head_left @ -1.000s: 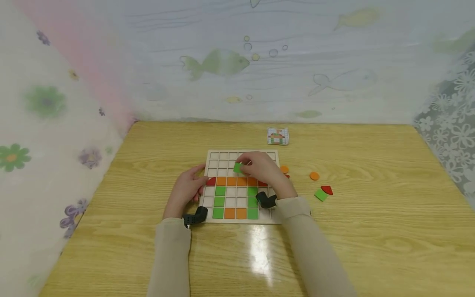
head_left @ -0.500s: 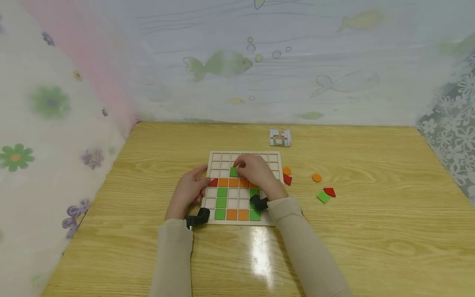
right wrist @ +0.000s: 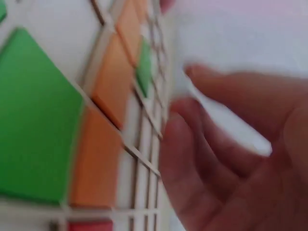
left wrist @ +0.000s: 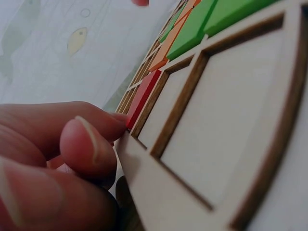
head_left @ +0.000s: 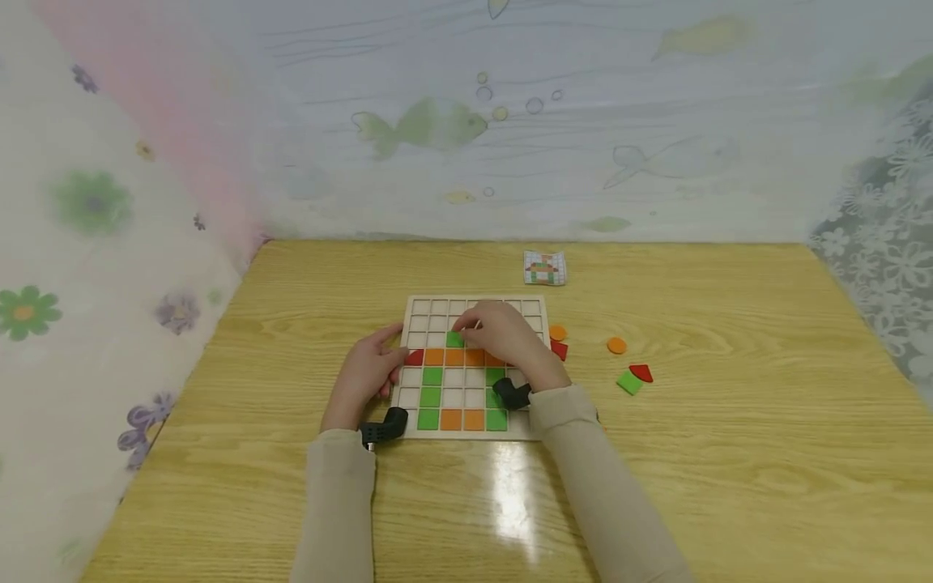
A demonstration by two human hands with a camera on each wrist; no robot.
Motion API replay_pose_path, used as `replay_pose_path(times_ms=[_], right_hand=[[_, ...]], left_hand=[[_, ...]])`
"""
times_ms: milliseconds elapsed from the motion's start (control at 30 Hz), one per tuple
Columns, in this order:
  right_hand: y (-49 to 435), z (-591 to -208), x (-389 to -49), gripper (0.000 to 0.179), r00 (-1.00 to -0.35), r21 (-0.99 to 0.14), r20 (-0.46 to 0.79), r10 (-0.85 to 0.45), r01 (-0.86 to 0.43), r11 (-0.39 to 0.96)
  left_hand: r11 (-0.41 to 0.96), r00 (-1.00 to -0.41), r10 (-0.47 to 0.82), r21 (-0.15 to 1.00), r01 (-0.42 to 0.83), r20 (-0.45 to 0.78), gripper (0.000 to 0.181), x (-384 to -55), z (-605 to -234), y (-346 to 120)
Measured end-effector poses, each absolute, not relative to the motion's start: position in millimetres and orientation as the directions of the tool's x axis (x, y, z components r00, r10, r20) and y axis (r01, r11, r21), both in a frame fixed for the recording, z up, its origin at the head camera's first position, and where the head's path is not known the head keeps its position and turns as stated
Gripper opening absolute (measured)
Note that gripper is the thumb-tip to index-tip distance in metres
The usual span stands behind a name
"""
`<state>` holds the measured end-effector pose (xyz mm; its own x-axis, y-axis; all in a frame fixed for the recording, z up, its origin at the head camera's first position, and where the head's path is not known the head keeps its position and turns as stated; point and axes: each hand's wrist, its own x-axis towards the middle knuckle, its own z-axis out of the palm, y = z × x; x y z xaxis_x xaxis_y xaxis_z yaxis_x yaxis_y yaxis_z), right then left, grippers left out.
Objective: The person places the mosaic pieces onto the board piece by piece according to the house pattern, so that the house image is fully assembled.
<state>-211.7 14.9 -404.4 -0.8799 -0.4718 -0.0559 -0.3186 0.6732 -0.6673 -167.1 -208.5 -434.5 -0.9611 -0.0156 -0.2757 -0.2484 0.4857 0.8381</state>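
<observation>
A wooden grid board (head_left: pixel 401 405) lies on the table, several of its cells filled with green and orange square tiles and red rounded pieces. My left hand (head_left: pixel 364 376) grips the board's left edge, one fingertip at a red piece (left wrist: pixel 143 98). Just above the orange row sits a green tile (head_left: pixel 454 339) in a cell. My right hand (head_left: pixel 510 336) hovers over the board beside that tile. In the right wrist view its loosely bent fingers (right wrist: pixel 178 149) hold nothing, and the green tile (right wrist: pixel 143 67) stands apart from them. The right hand hides part of the upper right cells.
A small pattern card (head_left: pixel 544 268) lies behind the board. To the right are an orange disc (head_left: pixel 557 333), a red piece (head_left: pixel 559 350), another orange disc (head_left: pixel 616 346), and a green tile (head_left: pixel 630 382) touching a red piece (head_left: pixel 641 372). Painted walls border the table.
My right hand has moved left and nearer with the green tile, lowered it into the cell above the orange row, and let go. The left hand has stayed at the board's edge.
</observation>
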Motion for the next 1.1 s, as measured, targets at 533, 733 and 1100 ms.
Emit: replay_pose_path(times_ms=[533, 733, 1100], right_hand=[[68, -401, -189, 0.021, -0.865, -0.655, -0.072, -0.497, -0.335, 0.678], [92, -403, -172, 0.021, -0.885, -0.64, -0.094, -0.456, -0.297, 0.709], [144, -406, -155, 0.02, -0.898, -0.581, -0.087, -0.432, -0.306, 0.754]], left_hand=[[0.497, -0.957, -0.025, 0.827, -0.264, -0.29, 0.048, -168, -433, -212], [0.527, -0.962, 0.001, 0.818, -0.231, -0.272, 0.049, -167, -437, -213], [0.493, -0.961, -0.004, 0.836, -0.241, -0.275, 0.048, -167, -432, -208]])
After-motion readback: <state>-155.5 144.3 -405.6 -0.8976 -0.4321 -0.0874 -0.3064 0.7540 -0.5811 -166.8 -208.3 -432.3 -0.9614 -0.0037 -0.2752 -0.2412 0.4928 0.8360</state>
